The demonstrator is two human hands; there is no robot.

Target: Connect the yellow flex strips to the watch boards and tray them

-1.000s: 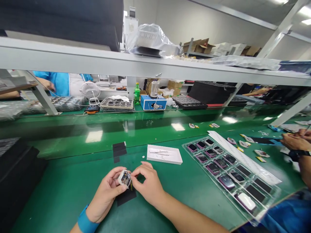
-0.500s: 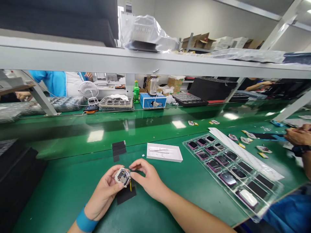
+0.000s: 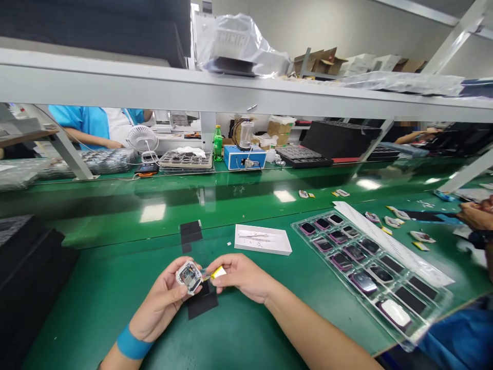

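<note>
My left hand [image 3: 167,290], with a blue band at the wrist, holds an opened smartwatch case [image 3: 189,277] by its edges, its circuit board facing up. My right hand [image 3: 241,276] pinches a small silver-and-yellow battery [image 3: 218,273] just to the right of the case. Thin leads seem to run between the two. Beneath them, a black sheet [image 3: 202,305] lies on the green bench. Behind the hands lie more black pieces [image 3: 190,232] and a shallow white box lid [image 3: 263,239] with tweezers [image 3: 256,237] in it.
A clear plastic tray [image 3: 352,262] of watch cases lies to the right, beside a white paper strip [image 3: 393,241]. Farther right are loose watch parts [image 3: 393,222] and a co-worker's hand [image 3: 475,213]. Black foam [image 3: 33,288] is stacked at left. A shelf beam [image 3: 239,95] crosses above.
My right hand has turned and now shows the battery in its fingers, lifted from where its yellow edge hung below the case. The case has shifted slightly left. The view has moved a little.
</note>
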